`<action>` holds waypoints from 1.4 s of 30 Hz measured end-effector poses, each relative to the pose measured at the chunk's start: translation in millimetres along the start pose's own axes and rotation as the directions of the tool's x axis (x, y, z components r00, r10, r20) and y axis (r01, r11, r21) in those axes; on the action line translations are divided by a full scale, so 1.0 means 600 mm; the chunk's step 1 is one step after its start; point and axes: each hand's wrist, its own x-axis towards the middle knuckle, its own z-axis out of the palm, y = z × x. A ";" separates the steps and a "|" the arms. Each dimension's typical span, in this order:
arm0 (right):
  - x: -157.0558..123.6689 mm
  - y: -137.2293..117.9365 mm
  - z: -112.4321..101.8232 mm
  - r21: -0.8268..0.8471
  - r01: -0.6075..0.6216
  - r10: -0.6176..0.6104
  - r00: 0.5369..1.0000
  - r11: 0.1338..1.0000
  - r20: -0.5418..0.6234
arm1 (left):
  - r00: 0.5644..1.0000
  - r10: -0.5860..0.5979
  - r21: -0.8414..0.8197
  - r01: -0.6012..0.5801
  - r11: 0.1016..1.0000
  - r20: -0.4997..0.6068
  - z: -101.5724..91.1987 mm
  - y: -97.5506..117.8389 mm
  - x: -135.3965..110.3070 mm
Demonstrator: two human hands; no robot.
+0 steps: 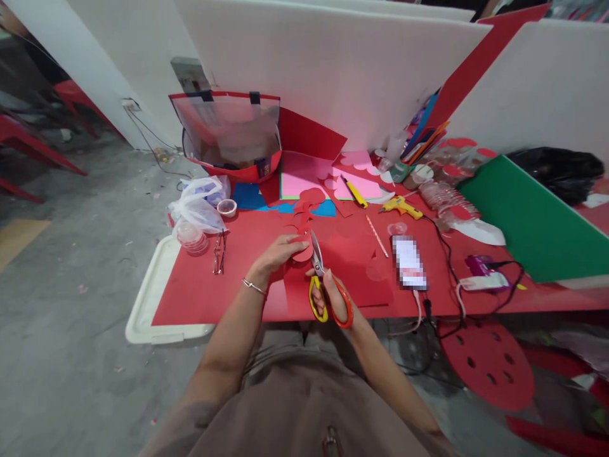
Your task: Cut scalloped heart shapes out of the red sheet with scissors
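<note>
My left hand [278, 252] pinches a small rounded piece of red paper [302, 252] above the red-covered table [200, 289]. My right hand [333, 298] has its fingers through the yellow and red handles of a pair of scissors [320, 279], whose metal blades point up at the edge of that red piece. A bracelet sits on my left wrist. More cut red shapes [307, 203] lie just beyond the hands.
On the table are pink sheets [304, 174], a yellow glue gun [402, 206], a yellow cutter [354, 192], a phone [409, 261], glasses [219, 254], plastic bags [197, 206], a red-trimmed bag [228, 133] and a green board [528, 219]. White partitions stand behind. A red perforated stool [488, 362] stands at right.
</note>
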 end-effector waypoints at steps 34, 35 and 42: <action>-0.022 -0.026 0.006 -0.136 0.020 -0.018 1.000 0.990 0.017 | 0.997 -0.036 -0.050 0.039 0.998 0.069 -0.007 -0.006 -0.004; -0.021 -0.027 0.006 -0.142 0.018 -0.016 1.000 0.990 0.016 | 0.997 -0.039 -0.045 0.042 0.998 0.068 -0.009 -0.007 -0.004; -0.022 -0.026 0.007 -0.127 -0.005 0.006 1.000 0.992 0.005 | 0.997 -0.059 -0.021 0.060 0.998 0.043 -0.017 -0.010 -0.001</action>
